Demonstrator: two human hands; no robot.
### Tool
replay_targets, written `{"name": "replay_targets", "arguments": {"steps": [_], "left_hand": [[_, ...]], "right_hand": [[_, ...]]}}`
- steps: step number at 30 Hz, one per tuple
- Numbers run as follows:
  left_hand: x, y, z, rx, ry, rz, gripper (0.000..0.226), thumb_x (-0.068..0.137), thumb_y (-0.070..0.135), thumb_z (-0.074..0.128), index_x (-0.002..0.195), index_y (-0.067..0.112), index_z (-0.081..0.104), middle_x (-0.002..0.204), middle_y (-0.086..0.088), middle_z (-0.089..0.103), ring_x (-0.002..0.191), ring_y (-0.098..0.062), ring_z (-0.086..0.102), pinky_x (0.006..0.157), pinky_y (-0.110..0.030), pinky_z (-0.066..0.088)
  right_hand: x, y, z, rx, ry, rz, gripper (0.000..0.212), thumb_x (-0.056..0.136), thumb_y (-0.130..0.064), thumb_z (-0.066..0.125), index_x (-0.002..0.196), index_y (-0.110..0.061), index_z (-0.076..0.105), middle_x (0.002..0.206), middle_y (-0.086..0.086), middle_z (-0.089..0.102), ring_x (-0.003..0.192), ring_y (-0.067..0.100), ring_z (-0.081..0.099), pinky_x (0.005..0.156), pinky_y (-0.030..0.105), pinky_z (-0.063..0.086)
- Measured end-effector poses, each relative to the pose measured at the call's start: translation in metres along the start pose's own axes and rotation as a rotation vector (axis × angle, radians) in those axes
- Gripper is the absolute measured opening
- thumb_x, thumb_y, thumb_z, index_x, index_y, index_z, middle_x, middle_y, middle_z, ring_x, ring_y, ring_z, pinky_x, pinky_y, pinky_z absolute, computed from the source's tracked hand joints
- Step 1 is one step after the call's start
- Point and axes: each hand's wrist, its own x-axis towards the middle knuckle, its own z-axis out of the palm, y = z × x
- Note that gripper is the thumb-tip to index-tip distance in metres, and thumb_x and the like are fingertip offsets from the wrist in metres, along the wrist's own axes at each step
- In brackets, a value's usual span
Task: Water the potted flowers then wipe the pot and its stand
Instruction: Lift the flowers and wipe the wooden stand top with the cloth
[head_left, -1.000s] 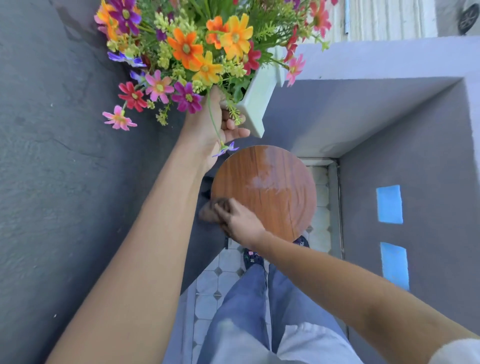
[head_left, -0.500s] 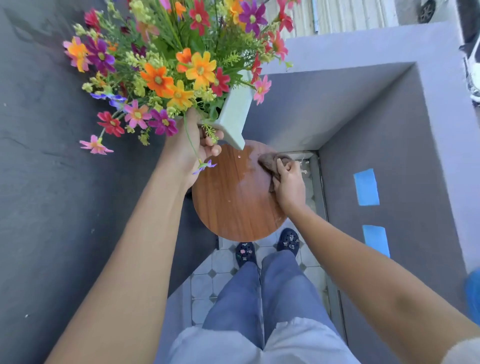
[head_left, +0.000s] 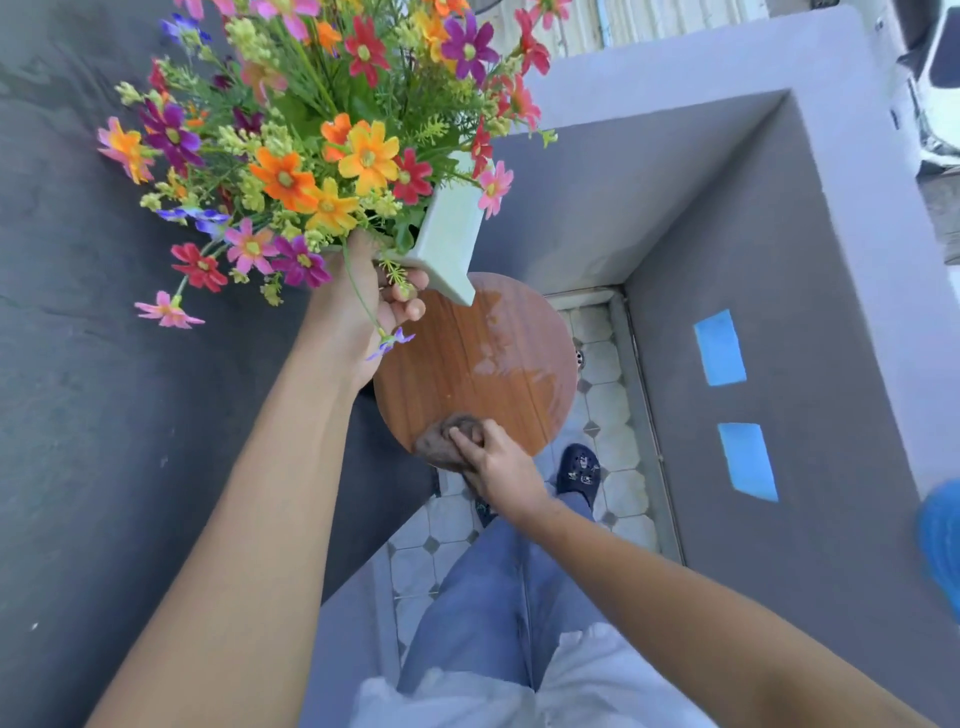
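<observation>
My left hand (head_left: 371, 306) grips the pale green square pot (head_left: 451, 244) from below and holds it tilted in the air above the stand. Colourful flowers (head_left: 322, 140) spill out of the pot to the upper left. The round wooden stand top (head_left: 478, 358) lies below, with wet streaks on its right half. My right hand (head_left: 498, 462) presses a brown cloth (head_left: 444, 441) onto the near edge of the stand.
A dark grey wall (head_left: 104, 415) rises on the left and a grey parapet wall (head_left: 779, 260) with two blue tape patches (head_left: 719, 348) stands on the right. Tiled floor (head_left: 608, 395) shows beneath the stand, with my legs and dark shoes (head_left: 579, 470) close to it.
My right hand has swept the cloth from the stand's far right edge to its near edge. My left hand still holds the pot lifted off the stand.
</observation>
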Motion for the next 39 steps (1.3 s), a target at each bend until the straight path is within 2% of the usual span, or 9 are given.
{"name": "replay_targets", "arguments": {"steps": [3,9,13,20,23,29,32,36,39], "left_hand": [[-0.001,0.003,-0.002,-0.011,0.000,0.024,0.032,0.100,0.014,0.032,0.081,0.007,0.057,0.064,-0.014,0.054,0.040,-0.011,0.044,0.043,-0.024,0.035],[0.000,0.006,-0.004,-0.041,0.003,0.042,0.032,0.100,0.015,0.033,0.082,0.007,0.058,0.063,-0.013,0.054,0.040,-0.011,0.044,0.043,-0.024,0.035],[0.002,0.003,-0.002,-0.063,-0.004,0.030,0.032,0.099,0.015,0.034,0.082,0.006,0.059,0.058,-0.012,0.055,0.041,-0.012,0.041,0.041,-0.023,0.035],[0.008,0.000,0.002,-0.037,-0.032,0.029,0.033,0.100,0.016,0.034,0.084,0.005,0.060,0.051,-0.010,0.058,0.041,-0.012,0.042,0.041,-0.024,0.037],[0.008,0.002,0.000,-0.025,-0.045,0.032,0.032,0.098,0.014,0.035,0.081,0.006,0.061,0.052,-0.009,0.057,0.041,-0.012,0.042,0.042,-0.024,0.035],[0.009,0.003,-0.002,-0.046,-0.034,0.025,0.031,0.098,0.013,0.034,0.082,0.006,0.059,0.055,-0.010,0.057,0.042,-0.012,0.042,0.042,-0.024,0.036],[0.011,0.006,-0.004,-0.059,-0.036,0.019,0.033,0.100,0.014,0.033,0.082,0.006,0.059,0.057,-0.012,0.057,0.043,-0.013,0.041,0.042,-0.024,0.036],[0.013,0.006,-0.008,-0.062,-0.038,0.012,0.033,0.101,0.015,0.031,0.085,0.005,0.058,0.058,-0.012,0.057,0.042,-0.013,0.042,0.042,-0.024,0.036],[0.014,0.007,-0.007,-0.057,-0.027,0.014,0.034,0.101,0.016,0.032,0.084,0.005,0.060,0.055,-0.011,0.057,0.042,-0.013,0.041,0.042,-0.024,0.036]], "right_hand": [[0.001,0.049,-0.042,-0.009,0.141,0.176,0.055,0.086,-0.009,0.067,0.139,-0.012,0.051,0.110,0.006,0.043,0.093,0.017,0.045,0.079,0.040,0.052],[0.015,0.079,-0.080,0.017,0.353,0.430,0.044,0.096,-0.013,0.055,0.140,-0.011,0.050,0.115,0.005,0.041,0.097,0.021,0.046,0.087,0.037,0.049],[0.005,0.047,-0.043,-0.035,0.220,0.257,0.062,0.081,-0.002,0.070,0.140,-0.009,0.051,0.112,0.013,0.047,0.096,0.027,0.053,0.079,0.041,0.054],[-0.021,0.027,-0.021,-0.148,-0.081,-0.178,0.060,0.079,-0.011,0.077,0.135,-0.008,0.057,0.101,0.015,0.053,0.087,0.033,0.058,0.065,0.041,0.055],[-0.015,0.062,-0.062,-0.152,0.031,-0.058,0.059,0.080,-0.008,0.075,0.137,-0.011,0.058,0.108,0.016,0.054,0.091,0.031,0.059,0.072,0.031,0.050],[0.027,0.108,-0.136,0.059,0.425,0.637,0.029,0.098,-0.022,0.056,0.122,-0.008,0.062,0.108,0.009,0.052,0.091,0.027,0.058,0.076,0.027,0.051],[0.036,0.093,-0.149,0.204,0.527,0.611,0.033,0.096,-0.022,0.062,0.127,-0.011,0.066,0.108,0.005,0.055,0.100,0.022,0.060,0.086,0.017,0.039],[0.041,0.064,-0.140,0.445,0.451,0.372,0.043,0.094,-0.026,0.067,0.135,-0.019,0.060,0.122,-0.006,0.068,0.112,0.005,0.063,0.096,0.018,0.047],[0.043,0.062,-0.119,0.249,0.426,0.464,0.049,0.096,-0.033,0.062,0.141,-0.017,0.052,0.129,0.003,0.064,0.120,0.016,0.057,0.105,0.033,0.044]]}}
